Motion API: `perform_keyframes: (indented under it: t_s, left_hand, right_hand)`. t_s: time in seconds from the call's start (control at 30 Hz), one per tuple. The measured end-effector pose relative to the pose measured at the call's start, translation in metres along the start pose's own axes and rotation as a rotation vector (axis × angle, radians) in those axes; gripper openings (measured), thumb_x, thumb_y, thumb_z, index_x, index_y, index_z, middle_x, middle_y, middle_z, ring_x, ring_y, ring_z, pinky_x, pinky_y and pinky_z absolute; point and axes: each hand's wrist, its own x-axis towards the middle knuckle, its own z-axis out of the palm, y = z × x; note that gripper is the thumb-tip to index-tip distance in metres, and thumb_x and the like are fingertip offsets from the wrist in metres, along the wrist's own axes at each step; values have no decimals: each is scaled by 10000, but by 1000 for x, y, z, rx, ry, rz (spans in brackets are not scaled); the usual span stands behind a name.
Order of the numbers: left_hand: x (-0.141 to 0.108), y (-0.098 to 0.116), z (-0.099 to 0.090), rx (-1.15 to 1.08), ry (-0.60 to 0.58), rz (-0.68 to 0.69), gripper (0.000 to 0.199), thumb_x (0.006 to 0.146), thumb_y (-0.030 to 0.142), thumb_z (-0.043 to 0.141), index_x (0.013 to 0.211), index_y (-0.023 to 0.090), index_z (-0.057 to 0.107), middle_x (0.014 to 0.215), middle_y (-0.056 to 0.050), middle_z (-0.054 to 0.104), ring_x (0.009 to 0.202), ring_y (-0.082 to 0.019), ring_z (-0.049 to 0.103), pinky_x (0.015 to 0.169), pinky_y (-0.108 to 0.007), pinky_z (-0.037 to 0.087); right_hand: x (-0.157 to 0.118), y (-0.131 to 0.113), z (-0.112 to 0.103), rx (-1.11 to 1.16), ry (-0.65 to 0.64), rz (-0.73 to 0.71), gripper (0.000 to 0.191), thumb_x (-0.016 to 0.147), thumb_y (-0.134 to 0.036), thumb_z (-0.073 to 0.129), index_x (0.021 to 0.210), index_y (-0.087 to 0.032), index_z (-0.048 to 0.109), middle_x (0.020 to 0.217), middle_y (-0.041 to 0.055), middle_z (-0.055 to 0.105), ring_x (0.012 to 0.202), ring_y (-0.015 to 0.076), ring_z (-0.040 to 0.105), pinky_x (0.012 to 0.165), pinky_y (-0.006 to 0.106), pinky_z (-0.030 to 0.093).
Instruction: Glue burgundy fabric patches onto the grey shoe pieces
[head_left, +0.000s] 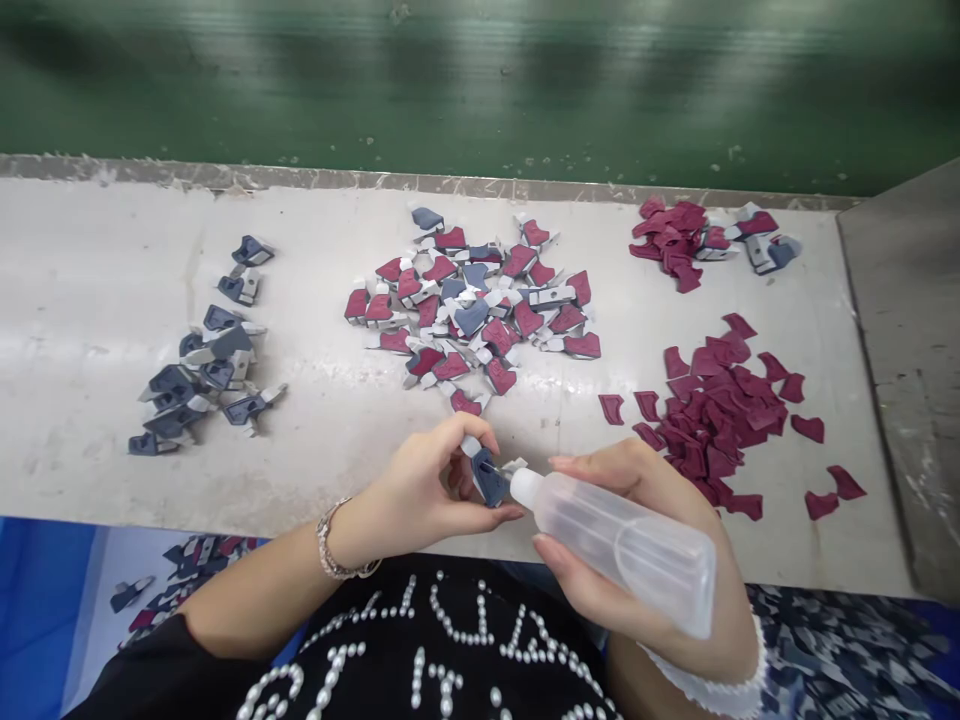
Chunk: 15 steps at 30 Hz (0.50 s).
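My left hand holds a small dark blue and white part between thumb and fingers, near the front edge of the table. In my right hand is a translucent squeeze bottle with a white cap, tilted so that its thin tip points at the blue face of the part. Whether any liquid comes out is too small to tell. Just beyond my hands lies a pile of red, blue and white parts. Loose dark red pieces are spread to the right of the bottle.
Blue and white parts lie at the left of the white table. Another red heap with a few assembled parts is at the back right. A green wall runs behind, a grey panel stands right. Bins of parts sit below the front edge.
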Motion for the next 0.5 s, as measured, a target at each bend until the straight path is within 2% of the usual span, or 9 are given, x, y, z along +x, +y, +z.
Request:
perform_keyframes:
  t_s: [0.13, 0.27, 0.5]
  left_hand:
    - [-1, 1, -1, 37, -1, 38, 404, 743, 312, 800, 973, 212, 484, 632, 72, 520, 491, -58, 509, 445, -149, 412]
    - [0, 2, -2, 55, -16, 72, 399, 744, 301, 796, 978, 213, 486, 587, 86, 504, 477, -68, 526, 434, -148, 421]
    - [1, 1, -2, 76, -30, 91, 412, 744, 304, 805, 983, 219, 480, 555, 90, 503, 468, -74, 530, 418, -144, 422]
  right_hand:
    - [1, -7, 4, -81, 9, -21, 268, 824, -371, 681, 998, -302, 489, 747, -7, 657, 529, 209, 659, 445, 327, 523]
    - [5, -13, 7, -121, 31, -51, 258, 820, -351, 673, 995, -296, 490, 736, -10, 655, 524, 207, 667, 422, 316, 526]
    - [8, -15, 7, -116, 39, -86, 284, 783, -275, 696, 989, -276, 500, 721, -66, 665, 491, 127, 653, 466, 243, 546]
